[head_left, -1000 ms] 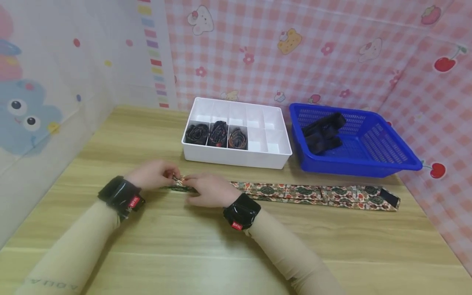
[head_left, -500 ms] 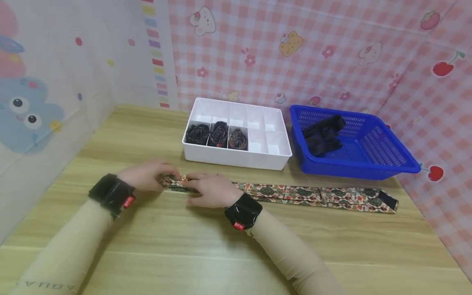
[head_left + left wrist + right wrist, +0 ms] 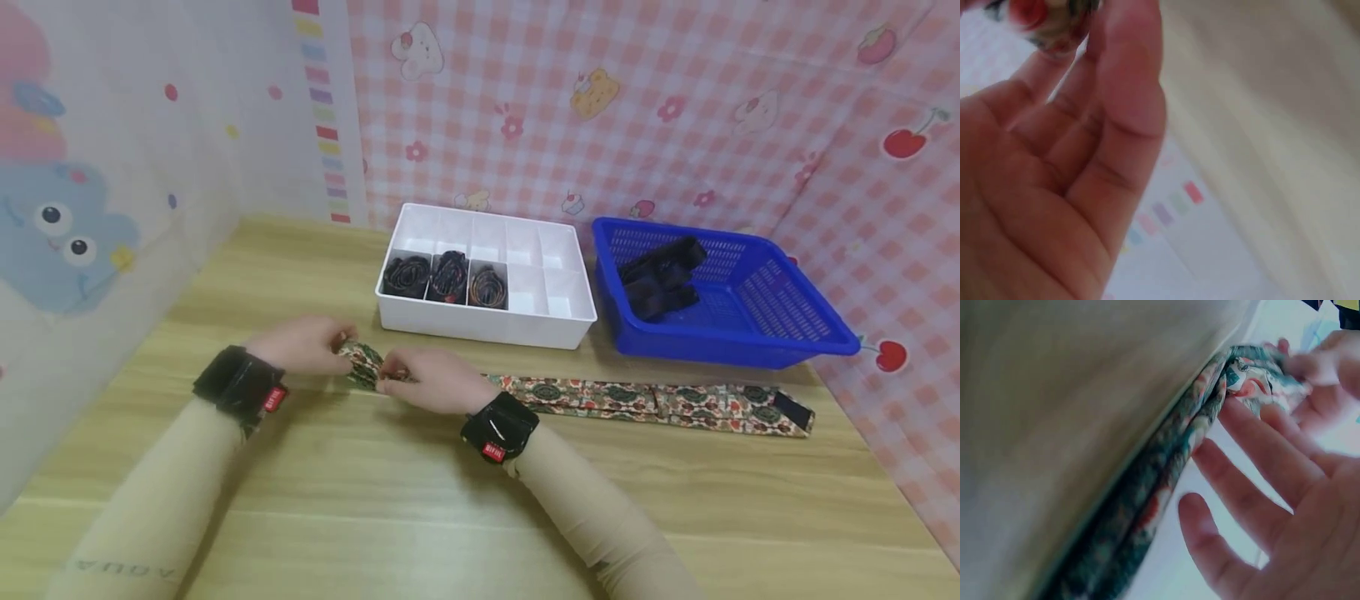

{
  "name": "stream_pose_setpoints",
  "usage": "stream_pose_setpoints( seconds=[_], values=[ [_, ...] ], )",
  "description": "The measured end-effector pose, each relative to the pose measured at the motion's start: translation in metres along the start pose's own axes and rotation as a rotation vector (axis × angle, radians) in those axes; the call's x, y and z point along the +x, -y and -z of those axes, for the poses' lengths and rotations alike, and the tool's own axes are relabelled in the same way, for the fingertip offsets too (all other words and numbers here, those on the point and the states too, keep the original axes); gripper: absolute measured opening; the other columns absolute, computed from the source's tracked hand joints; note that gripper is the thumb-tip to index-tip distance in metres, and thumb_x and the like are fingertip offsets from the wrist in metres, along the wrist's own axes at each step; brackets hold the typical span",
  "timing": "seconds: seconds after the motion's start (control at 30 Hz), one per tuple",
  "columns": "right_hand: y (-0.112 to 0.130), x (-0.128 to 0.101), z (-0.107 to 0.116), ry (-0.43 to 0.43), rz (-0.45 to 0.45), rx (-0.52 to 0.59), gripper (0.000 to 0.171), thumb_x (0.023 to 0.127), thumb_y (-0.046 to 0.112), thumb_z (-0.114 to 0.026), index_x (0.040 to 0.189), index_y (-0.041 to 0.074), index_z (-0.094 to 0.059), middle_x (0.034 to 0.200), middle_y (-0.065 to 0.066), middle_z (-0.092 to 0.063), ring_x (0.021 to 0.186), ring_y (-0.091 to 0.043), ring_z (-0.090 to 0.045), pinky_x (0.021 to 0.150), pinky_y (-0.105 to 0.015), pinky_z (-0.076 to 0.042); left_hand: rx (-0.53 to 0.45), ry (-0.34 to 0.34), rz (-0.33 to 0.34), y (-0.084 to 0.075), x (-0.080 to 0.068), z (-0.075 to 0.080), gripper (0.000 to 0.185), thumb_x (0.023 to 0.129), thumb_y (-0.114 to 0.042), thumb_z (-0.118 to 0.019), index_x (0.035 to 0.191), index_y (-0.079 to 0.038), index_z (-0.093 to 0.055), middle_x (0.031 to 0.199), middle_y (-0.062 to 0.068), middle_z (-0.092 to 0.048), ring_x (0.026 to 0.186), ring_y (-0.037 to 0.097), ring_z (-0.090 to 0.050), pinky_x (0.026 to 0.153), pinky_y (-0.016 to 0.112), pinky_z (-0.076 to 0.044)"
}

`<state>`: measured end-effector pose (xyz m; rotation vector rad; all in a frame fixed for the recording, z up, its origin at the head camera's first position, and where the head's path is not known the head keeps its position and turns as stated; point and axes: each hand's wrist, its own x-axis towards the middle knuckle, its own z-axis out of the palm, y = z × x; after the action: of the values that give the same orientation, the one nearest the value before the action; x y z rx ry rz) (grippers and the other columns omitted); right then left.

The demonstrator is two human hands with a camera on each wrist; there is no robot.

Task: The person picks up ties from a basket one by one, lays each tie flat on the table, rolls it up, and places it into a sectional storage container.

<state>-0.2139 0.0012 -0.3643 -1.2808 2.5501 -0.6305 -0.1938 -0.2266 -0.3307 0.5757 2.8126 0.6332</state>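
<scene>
A long floral-patterned necktie (image 3: pixel 618 400) lies face down across the table, its wide end with a dark lining patch at the right. Its narrow end is lifted and folded up between the hands. My left hand (image 3: pixel 300 346) pinches that end; in the left wrist view a bit of floral cloth (image 3: pixel 1044 28) shows at the fingertips. Beside it, my right hand (image 3: pixel 435 382) grips the tie with thumb and forefinger. In the right wrist view its other fingers (image 3: pixel 1254 494) reach loosely along the bunched tie (image 3: pixel 1250 381).
Behind the hands stands a white divided box (image 3: pixel 480 325); three of its front compartments hold dark rolled-up ties (image 3: pixel 407 277). To its right, a blue basket (image 3: pixel 735 348) contains black items (image 3: pixel 660 279). Patterned cloth walls (image 3: pixel 465 108) enclose the back and sides.
The tie's narrow end, flat on the table before, is now raised and folded between the hands. Both hands' fingers have curled in around it; the wide end stays put.
</scene>
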Motion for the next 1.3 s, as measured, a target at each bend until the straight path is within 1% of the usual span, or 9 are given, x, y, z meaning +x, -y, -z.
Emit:
stream_pose_setpoints(
  seconds=[0.17,0.3,0.43,0.57,0.7,0.83,0.93,1.07,1.3],
  values=[
    [-0.007,0.000,0.001,-0.075,-0.096,0.211,0.047,0.101,0.051,-0.036,0.116,0.017,-0.065,0.099,0.002,-0.068,0.087,-0.010,-0.061,0.077,-0.027,-0.048,-0.072,-0.023,-0.122,-0.018,0.011,0.000,0.040,0.078,-0.015,-0.070,0.116,-0.004,-0.059,0.084,-0.001,-0.063,0.074,0.015,-0.058,0.066,0.034,-0.050],
    [-0.015,-0.002,0.005,-0.111,-0.152,0.279,0.052,0.102,0.049,-0.036,0.099,0.011,-0.071,0.087,-0.002,-0.069,0.075,-0.013,-0.061,0.068,-0.026,-0.047,-0.097,-0.007,-0.208,-0.029,0.019,-0.005,0.057,0.079,-0.014,-0.071,0.131,-0.002,-0.052,0.093,0.003,-0.067,0.080,0.014,-0.061,0.070,0.034,-0.052],
    [-0.024,-0.008,0.010,-0.100,-0.205,0.252,0.049,0.100,0.046,-0.040,0.079,0.011,-0.067,0.068,0.002,-0.062,0.058,-0.012,-0.053,0.055,-0.025,-0.041,-0.140,0.013,-0.237,-0.033,0.024,-0.016,0.061,0.079,-0.011,-0.071,0.135,-0.001,-0.048,0.104,0.008,-0.067,0.084,0.015,-0.062,0.072,0.032,-0.053],
    [-0.031,-0.015,0.015,-0.083,-0.237,0.159,0.040,0.095,0.038,-0.050,0.063,0.014,-0.054,0.055,0.006,-0.047,0.048,-0.010,-0.041,0.048,-0.024,-0.033,-0.116,0.012,-0.261,-0.036,0.028,-0.026,0.041,0.077,-0.011,-0.072,0.116,-0.003,-0.062,0.100,0.005,-0.066,0.083,0.016,-0.061,0.073,0.033,-0.052],
    [-0.034,-0.019,0.015,-0.083,-0.245,0.090,0.029,0.091,0.034,-0.061,0.070,0.015,-0.054,0.060,0.007,-0.049,0.052,-0.009,-0.044,0.050,-0.023,-0.036,0.046,-0.039,-0.296,-0.036,0.030,-0.035,0.026,0.069,-0.016,-0.079,0.092,-0.015,-0.067,0.103,0.006,-0.062,0.091,0.025,-0.059,0.080,0.042,-0.050],
    [-0.034,-0.022,0.014,-0.101,-0.258,0.071,0.022,0.088,0.033,-0.066,0.086,0.014,-0.058,0.074,0.004,-0.058,0.064,-0.011,-0.052,0.057,-0.025,-0.041,0.162,-0.027,-0.296,-0.037,0.031,-0.042,0.035,0.061,-0.016,-0.081,0.090,-0.019,-0.061,0.103,0.004,-0.060,0.093,0.026,-0.057,0.082,0.045,-0.049],
    [-0.033,-0.023,0.015,-0.120,-0.249,0.061,0.023,0.087,0.032,-0.068,0.091,0.012,-0.058,0.081,0.001,-0.060,0.071,-0.014,-0.054,0.062,-0.026,-0.044,0.180,-0.006,-0.297,-0.039,0.031,-0.043,0.037,0.062,-0.010,-0.079,0.091,-0.018,-0.058,0.094,0.000,-0.058,0.086,0.022,-0.056,0.078,0.042,-0.049],
    [-0.031,-0.023,0.015,-0.135,-0.234,0.041,0.025,0.087,0.032,-0.069,0.097,0.013,-0.057,0.089,0.001,-0.061,0.078,-0.014,-0.056,0.068,-0.028,-0.047,0.205,-0.033,-0.298,-0.041,0.029,-0.044,0.037,0.063,-0.005,-0.079,0.088,-0.019,-0.056,0.088,-0.002,-0.057,0.083,0.019,-0.055,0.074,0.040,-0.049],
    [-0.027,-0.026,0.015,-0.134,-0.236,0.021,0.026,0.088,0.033,-0.068,0.103,0.016,-0.057,0.095,0.002,-0.066,0.084,-0.015,-0.060,0.075,-0.032,-0.047,0.158,-0.078,-0.276,-0.038,0.027,-0.045,0.045,0.064,-0.001,-0.079,0.101,-0.014,-0.057,0.095,0.003,-0.063,0.088,0.024,-0.060,0.078,0.044,-0.051]
  ],
)
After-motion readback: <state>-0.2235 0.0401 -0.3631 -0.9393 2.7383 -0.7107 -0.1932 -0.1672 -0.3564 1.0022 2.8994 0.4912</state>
